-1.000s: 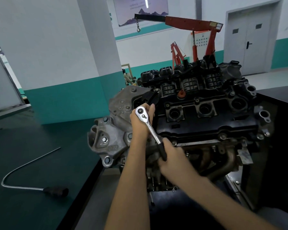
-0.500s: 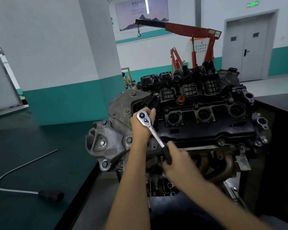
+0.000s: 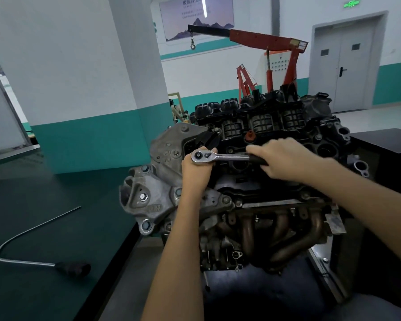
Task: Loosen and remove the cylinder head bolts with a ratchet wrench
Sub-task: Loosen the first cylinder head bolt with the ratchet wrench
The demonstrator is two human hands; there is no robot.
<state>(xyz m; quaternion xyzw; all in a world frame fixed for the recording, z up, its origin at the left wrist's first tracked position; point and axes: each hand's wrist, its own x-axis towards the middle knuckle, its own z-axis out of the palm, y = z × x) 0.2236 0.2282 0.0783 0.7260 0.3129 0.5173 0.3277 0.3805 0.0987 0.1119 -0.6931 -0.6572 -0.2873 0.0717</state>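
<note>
An engine with a black cylinder head cover [image 3: 287,144] stands in front of me on a stand. A chrome ratchet wrench [image 3: 220,156] lies level across the cover's left end, its round head to the left and its black handle to the right. My left hand [image 3: 196,172] cups the ratchet head from below and hides the socket and the bolt under it. My right hand [image 3: 285,158] grips the black handle. A silver bracket [image 3: 153,193] forms the engine's left end.
A bent metal rod with a black grip [image 3: 72,268] lies on the dark green bench [image 3: 44,228] to my left. Rusty exhaust pipes [image 3: 280,230] run below the head. A red engine crane [image 3: 271,42] stands behind, and a black cabinet [image 3: 384,140] at right.
My right hand has swung the ratchet handle up and round, from pointing down toward me to lying level to the right. My left hand stayed under the ratchet head.
</note>
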